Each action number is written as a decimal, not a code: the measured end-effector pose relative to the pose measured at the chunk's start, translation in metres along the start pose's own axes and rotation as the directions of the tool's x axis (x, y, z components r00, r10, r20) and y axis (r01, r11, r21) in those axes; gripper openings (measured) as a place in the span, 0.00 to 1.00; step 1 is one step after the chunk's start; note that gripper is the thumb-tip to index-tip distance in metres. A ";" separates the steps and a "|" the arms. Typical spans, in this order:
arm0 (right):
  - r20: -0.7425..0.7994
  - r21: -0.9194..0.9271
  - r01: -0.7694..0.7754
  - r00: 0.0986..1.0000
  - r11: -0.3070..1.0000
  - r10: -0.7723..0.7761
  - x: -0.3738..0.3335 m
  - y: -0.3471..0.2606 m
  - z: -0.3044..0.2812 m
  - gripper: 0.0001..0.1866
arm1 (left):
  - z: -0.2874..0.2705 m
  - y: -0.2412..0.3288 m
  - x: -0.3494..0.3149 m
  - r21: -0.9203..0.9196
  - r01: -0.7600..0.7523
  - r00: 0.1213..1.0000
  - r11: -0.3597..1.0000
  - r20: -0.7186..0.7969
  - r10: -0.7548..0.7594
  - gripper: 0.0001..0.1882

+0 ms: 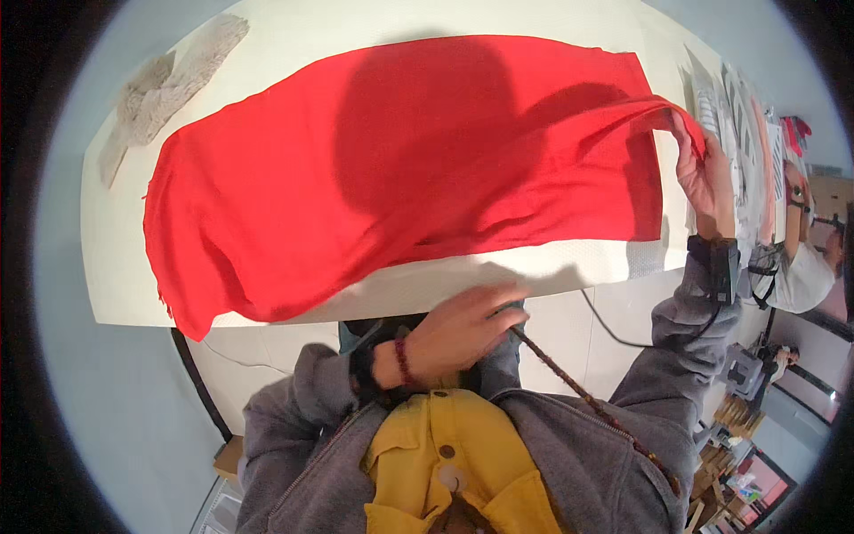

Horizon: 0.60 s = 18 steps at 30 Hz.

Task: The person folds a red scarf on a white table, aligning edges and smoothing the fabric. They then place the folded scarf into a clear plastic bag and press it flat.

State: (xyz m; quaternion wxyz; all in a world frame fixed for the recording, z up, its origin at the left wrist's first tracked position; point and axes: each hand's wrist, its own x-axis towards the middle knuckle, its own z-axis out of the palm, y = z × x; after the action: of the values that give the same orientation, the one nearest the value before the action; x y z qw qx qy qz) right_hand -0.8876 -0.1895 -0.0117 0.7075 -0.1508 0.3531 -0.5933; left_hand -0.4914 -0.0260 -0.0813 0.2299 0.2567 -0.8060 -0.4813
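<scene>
Red cloth (400, 169) edge lifted by right hand (707, 182).

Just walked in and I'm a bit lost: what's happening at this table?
A person in a grey hooded jacket is handling a large red cloth spread over a white table. Their right hand pinches and lifts the cloth's far right corner. Their left hand rests at the table's near edge, close to the body. A beige knitted piece lies on the table's left end.
</scene>
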 end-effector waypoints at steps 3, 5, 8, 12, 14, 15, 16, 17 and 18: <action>0.057 -0.032 0.014 0.998 0.999 -0.012 0.003 -0.001 0.005 0.22 | 0.002 -0.009 0.010 0.293 -0.022 0.991 0.956 -0.118 0.059 0.24; -0.011 -0.046 0.016 1.000 0.999 -0.016 -0.003 -0.003 -0.003 0.22 | -0.002 -0.011 0.007 0.221 0.085 0.980 0.972 -0.195 -0.042 0.26; -0.157 -0.022 0.027 0.987 0.999 -0.030 -0.020 -0.006 -0.029 0.21 | -0.010 -0.012 -0.001 0.505 0.269 0.936 0.820 -0.336 -0.101 0.31; -0.316 -0.193 -0.030 0.948 0.981 -0.033 -0.047 0.008 -0.069 0.21 | -0.017 -0.011 -0.007 0.695 0.265 0.919 0.669 -0.392 0.043 0.25; -0.410 -0.279 -0.117 0.912 0.953 -0.008 -0.056 0.022 -0.084 0.23 | -0.015 -0.011 -0.002 0.731 0.258 0.916 0.632 -0.392 0.080 0.24; -0.393 -0.374 -0.178 0.920 0.910 0.018 -0.062 0.030 -0.091 0.25 | -0.013 -0.012 0.002 0.729 0.265 0.917 0.631 -0.394 0.069 0.26; -0.398 -0.377 -0.193 0.917 0.906 0.030 -0.066 0.037 -0.096 0.25 | -0.011 -0.013 0.006 0.729 0.278 0.920 0.626 -0.390 0.046 0.27; -0.416 -0.364 -0.223 0.907 0.904 0.057 -0.071 0.041 -0.100 0.26 | -0.008 -0.013 0.009 0.735 0.309 0.922 0.604 -0.388 0.000 0.25; -0.499 -0.462 -0.232 0.866 0.856 -0.034 -0.075 0.043 -0.103 0.23 | -0.007 -0.012 0.011 0.743 0.344 0.923 0.574 -0.379 -0.063 0.22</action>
State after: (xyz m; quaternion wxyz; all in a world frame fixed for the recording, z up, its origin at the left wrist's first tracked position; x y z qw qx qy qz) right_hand -0.9292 -0.0869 -0.0873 0.5601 -0.1571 0.6714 -0.4592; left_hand -0.4936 -0.0425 -0.0879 0.1566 0.4967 -0.8524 -0.0466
